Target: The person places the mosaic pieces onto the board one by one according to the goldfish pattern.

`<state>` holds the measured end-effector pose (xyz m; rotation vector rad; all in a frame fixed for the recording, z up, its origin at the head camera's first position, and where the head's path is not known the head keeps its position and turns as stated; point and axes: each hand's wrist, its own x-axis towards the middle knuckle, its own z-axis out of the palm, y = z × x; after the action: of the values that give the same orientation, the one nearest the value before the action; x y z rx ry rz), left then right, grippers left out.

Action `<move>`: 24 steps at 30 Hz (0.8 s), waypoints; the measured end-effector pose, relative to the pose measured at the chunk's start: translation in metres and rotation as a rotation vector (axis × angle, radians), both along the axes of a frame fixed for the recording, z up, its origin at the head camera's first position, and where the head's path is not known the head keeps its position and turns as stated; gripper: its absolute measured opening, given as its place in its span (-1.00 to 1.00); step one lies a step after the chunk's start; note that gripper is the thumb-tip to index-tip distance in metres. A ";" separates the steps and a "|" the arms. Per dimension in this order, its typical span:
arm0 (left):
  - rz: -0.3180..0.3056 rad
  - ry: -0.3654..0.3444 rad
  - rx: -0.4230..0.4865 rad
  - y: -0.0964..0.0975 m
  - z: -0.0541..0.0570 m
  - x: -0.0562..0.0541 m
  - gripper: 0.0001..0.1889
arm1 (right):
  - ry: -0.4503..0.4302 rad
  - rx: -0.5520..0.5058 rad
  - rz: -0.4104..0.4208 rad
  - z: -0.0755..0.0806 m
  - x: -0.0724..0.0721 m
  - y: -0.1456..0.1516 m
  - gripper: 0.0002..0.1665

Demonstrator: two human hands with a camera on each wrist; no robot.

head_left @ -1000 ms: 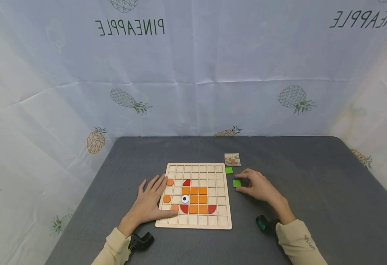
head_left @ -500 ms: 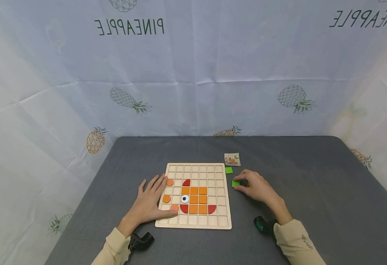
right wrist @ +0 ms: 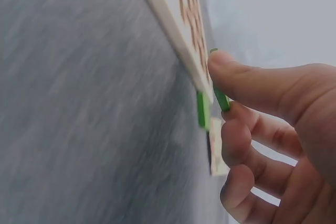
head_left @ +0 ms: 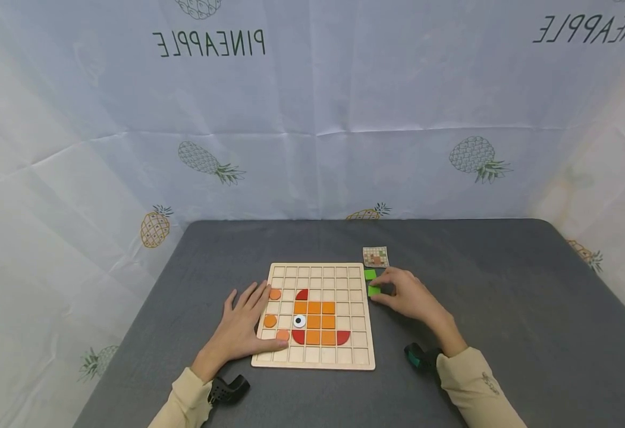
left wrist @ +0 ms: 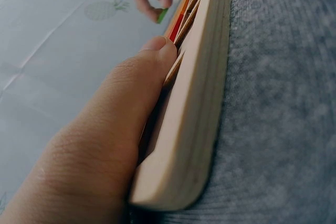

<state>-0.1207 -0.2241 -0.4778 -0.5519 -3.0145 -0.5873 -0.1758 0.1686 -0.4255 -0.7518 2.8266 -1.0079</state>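
Note:
A wooden grid board (head_left: 312, 359) lies on the table, bearing orange squares (head_left: 314, 321), red quarter-round pieces (head_left: 342, 337), a white eye disc (head_left: 299, 321) and orange discs (head_left: 270, 321). Across the board's left side rests my left hand (head_left: 242, 327), fingers spread, thumb on the lower left. My right hand (head_left: 411, 294) pinches a green square tile (head_left: 373, 290) between thumb and finger, at the board's right edge. The right wrist view shows this tile (right wrist: 221, 98) raised off the table. A second green square tile (head_left: 370, 274) lies beside the board's upper right corner.
A small square pattern card (head_left: 375, 257) lies past the board's upper right corner. Dark grey cloth covers the table (head_left: 483, 267). A pineapple-print curtain (head_left: 312, 172) hangs behind it.
My right hand has closed its fingers on the green tile and carried it left, up to the board's right edge. My left hand has stayed in place.

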 end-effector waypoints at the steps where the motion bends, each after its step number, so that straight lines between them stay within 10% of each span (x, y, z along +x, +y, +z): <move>1: 0.002 0.002 -0.004 0.000 0.000 0.000 0.40 | 0.005 -0.003 0.009 0.001 -0.001 -0.003 -0.68; 13: -0.001 0.004 -0.007 -0.001 -0.002 -0.001 0.40 | 0.067 -0.058 0.096 0.007 -0.011 -0.036 -0.67; 24: -0.005 0.004 0.001 -0.001 0.000 0.001 0.42 | -0.061 -0.100 0.109 -0.006 -0.011 -0.053 -0.67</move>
<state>-0.1199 -0.2247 -0.4773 -0.5600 -3.0097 -0.5879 -0.1865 0.1155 -0.4310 -0.8585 2.6692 -1.1413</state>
